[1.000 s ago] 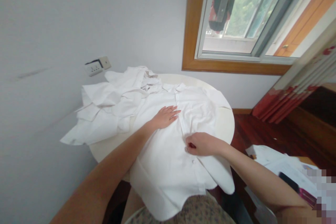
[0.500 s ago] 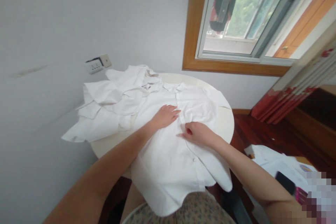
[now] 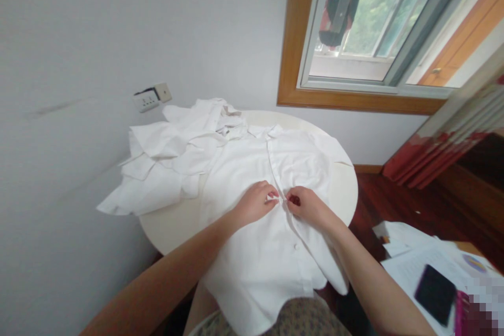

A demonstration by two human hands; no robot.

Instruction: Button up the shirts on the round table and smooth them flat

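Observation:
A white button-up shirt (image 3: 244, 252) lies front side up on a round white table (image 3: 167, 231), its lower hem hanging over the near edge towards my lap. My left hand (image 3: 258, 202) pinches the fabric at the front placket, around the middle of the shirt. Just to its right, my right hand (image 3: 307, 203) pinches the placket's other edge, the fingertips of both hands almost meeting. Whether a button sits between the fingers is too small to tell. Lower on the front, a button (image 3: 296, 247) shows beside the parted placket edge.
A heap of white garments (image 3: 165, 152) covers the table's left side by the wall. Behind it is a wall socket (image 3: 146, 101). At right, papers (image 3: 409, 252) and a dark phone (image 3: 436, 294) lie on a lower surface. A window (image 3: 378, 26) and curtain (image 3: 444, 136) stand beyond.
My left hand has moved down and right along the placket, from lying flat to pinching the fabric. My right hand shifted slightly right and now pinches there too. The view turned slightly.

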